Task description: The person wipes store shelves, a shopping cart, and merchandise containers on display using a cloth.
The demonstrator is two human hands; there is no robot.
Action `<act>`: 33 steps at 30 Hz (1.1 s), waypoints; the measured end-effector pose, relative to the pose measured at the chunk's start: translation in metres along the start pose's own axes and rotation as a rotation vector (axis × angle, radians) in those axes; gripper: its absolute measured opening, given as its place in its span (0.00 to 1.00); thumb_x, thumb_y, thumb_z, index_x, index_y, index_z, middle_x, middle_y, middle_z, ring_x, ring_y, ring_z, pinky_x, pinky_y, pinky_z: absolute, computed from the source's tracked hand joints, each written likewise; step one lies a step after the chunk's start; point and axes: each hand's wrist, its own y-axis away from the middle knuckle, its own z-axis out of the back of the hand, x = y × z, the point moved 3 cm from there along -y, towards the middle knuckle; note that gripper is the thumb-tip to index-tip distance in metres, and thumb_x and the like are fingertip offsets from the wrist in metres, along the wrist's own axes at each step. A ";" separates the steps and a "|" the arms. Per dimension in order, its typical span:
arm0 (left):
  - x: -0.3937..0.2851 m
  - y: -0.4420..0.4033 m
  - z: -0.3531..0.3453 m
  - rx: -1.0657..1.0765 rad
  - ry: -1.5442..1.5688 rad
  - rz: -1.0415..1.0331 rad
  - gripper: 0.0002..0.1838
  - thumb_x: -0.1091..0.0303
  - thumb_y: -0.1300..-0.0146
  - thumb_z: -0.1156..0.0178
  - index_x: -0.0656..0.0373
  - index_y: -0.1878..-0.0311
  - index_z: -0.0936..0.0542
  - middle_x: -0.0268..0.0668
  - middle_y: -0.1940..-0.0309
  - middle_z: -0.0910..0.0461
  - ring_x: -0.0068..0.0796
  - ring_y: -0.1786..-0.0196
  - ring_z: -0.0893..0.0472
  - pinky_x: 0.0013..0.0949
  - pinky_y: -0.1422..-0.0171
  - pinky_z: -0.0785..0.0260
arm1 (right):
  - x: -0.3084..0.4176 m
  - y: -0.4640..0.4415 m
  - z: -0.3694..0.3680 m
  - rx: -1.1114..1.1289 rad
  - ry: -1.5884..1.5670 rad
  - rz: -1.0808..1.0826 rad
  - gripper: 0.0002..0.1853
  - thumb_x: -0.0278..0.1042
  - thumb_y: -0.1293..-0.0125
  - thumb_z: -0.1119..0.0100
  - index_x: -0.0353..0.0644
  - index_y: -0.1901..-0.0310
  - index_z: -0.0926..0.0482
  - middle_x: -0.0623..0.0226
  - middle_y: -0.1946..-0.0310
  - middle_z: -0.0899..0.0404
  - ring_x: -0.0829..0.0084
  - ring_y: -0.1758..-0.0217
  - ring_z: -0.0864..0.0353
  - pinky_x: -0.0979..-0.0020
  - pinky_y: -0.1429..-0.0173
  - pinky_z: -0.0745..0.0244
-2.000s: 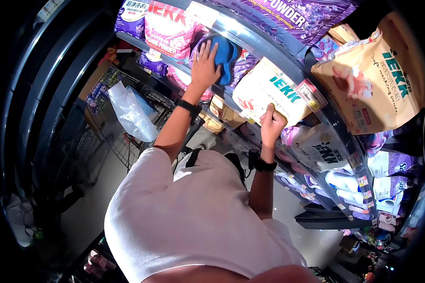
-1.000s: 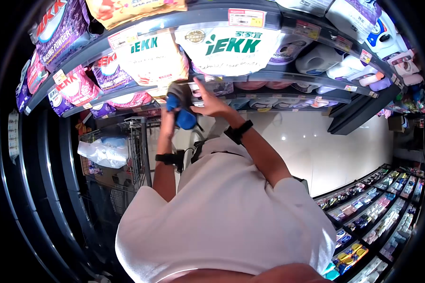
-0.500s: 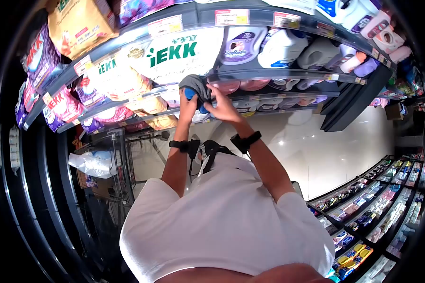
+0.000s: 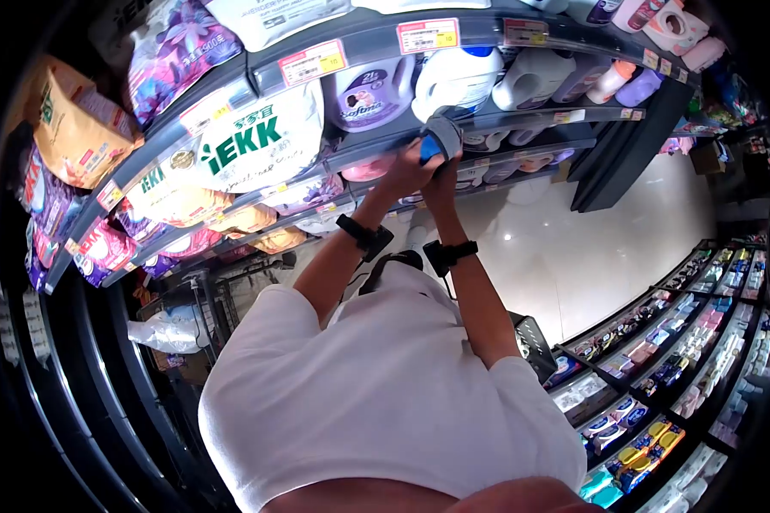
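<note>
Both hands are raised together in front of the detergent shelf. A grey cloth-like bundle with a blue part (image 4: 443,137) sticks up from them; its exact kind is unclear. My left hand (image 4: 408,173) is closed around its blue side. My right hand (image 4: 441,181) grips its lower right, fingers partly hidden. Just behind the bundle stands a white detergent bottle with a blue cap (image 4: 455,81). To its left is a purple Softma bottle (image 4: 370,96). A large white IEKK bag (image 4: 265,141) stands farther left. Black bands circle both wrists.
Price tags (image 4: 428,36) line the curved shelf edges. A wire cart (image 4: 218,299) with a white plastic bag (image 4: 171,330) stands at lower left. A dark post (image 4: 624,162) is at the shelf's right end. Racks of small packaged goods (image 4: 650,376) fill the lower right.
Both hands and the grey and blue bundle have moved right along the shelf, from beside the IEKK bag to the white bottle. My hands are closer together, and the view has shifted.
</note>
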 end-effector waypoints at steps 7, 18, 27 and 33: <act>-0.019 -0.084 0.011 -0.067 -0.290 -0.209 0.10 0.69 0.31 0.49 0.65 0.58 0.22 0.48 0.64 0.21 0.52 0.59 0.22 0.47 0.53 0.30 | 0.036 -0.102 0.055 -0.129 0.264 0.086 0.32 0.27 0.46 0.37 0.30 0.39 0.36 0.47 0.46 0.26 0.55 0.43 0.24 0.61 0.36 0.33; 0.015 -0.145 0.023 -0.007 -0.194 0.258 0.29 0.66 0.47 0.33 0.70 0.44 0.30 0.59 0.51 0.25 0.59 0.46 0.25 0.47 0.42 0.33 | 0.054 -0.156 0.066 -0.106 0.531 0.394 0.29 0.29 0.45 0.33 0.34 0.40 0.30 0.43 0.48 0.30 0.43 0.42 0.30 0.54 0.35 0.35; 0.061 -0.119 0.006 -0.226 -0.072 0.460 0.28 0.72 0.46 0.35 0.64 0.40 0.29 0.58 0.52 0.20 0.57 0.48 0.21 0.43 0.45 0.27 | 0.056 -0.220 0.097 -0.048 0.216 -0.028 0.21 0.34 0.35 0.47 0.34 0.43 0.29 0.43 0.54 0.22 0.44 0.52 0.23 0.58 0.44 0.30; 0.092 -0.103 -0.021 -0.509 -0.119 0.456 0.22 0.81 0.43 0.38 0.65 0.43 0.27 0.46 0.60 0.16 0.35 0.54 0.15 0.34 0.52 0.25 | -0.013 -0.193 0.100 -0.076 0.280 -0.029 0.14 0.29 0.32 0.53 0.38 0.46 0.30 0.24 0.40 0.41 0.28 0.39 0.39 0.52 0.33 0.40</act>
